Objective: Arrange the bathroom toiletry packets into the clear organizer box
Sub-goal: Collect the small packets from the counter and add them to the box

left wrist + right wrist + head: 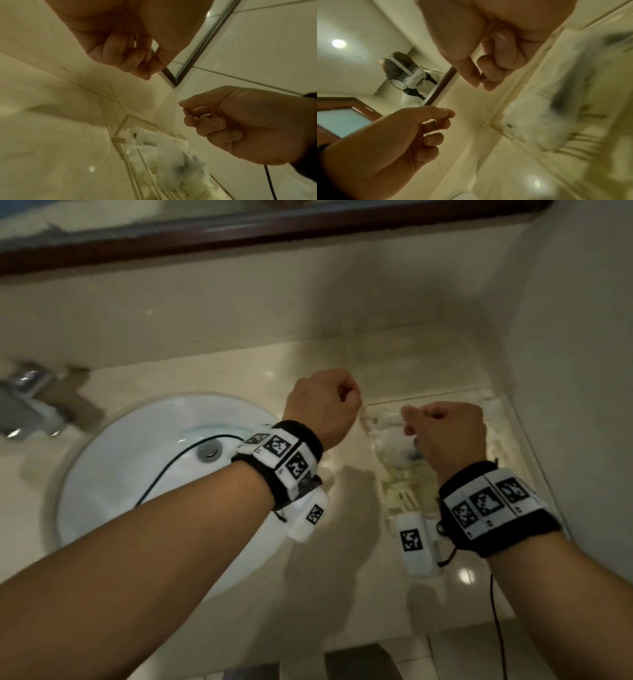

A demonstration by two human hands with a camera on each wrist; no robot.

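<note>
Head view, left to right: the round sink basin (137, 474) lies well to the left of my fingers, and the bare counter (239, 364) runs beyond it. My left hand (322, 409) hovers above the counter, fingers curled in and thumb tip meeting the forefinger; in the left wrist view something thin and clear may sit in that pinch, but I cannot tell. My right hand (445, 436) hangs just to its right, fingers likewise curled with thumb against forefinger, and I see nothing definite in it. Below and between both sets of fingertips stands the clear organizer box (387, 409), its near wall directly under my knuckles. The toiletry packets (173, 152), white and blurred, already lie inside it, one against another.

Step in hand, as I judge it: the filling looks nearly complete, and both hands are poised above the box as if handling a last light item or finishing. The next move calls for lowering the fingers straight down between the walls.

Open room lies to the left of my fingers, over counter and basin. To the right the side wall (565, 354) stands close beside the box, so there is little sideways clearance.
</note>
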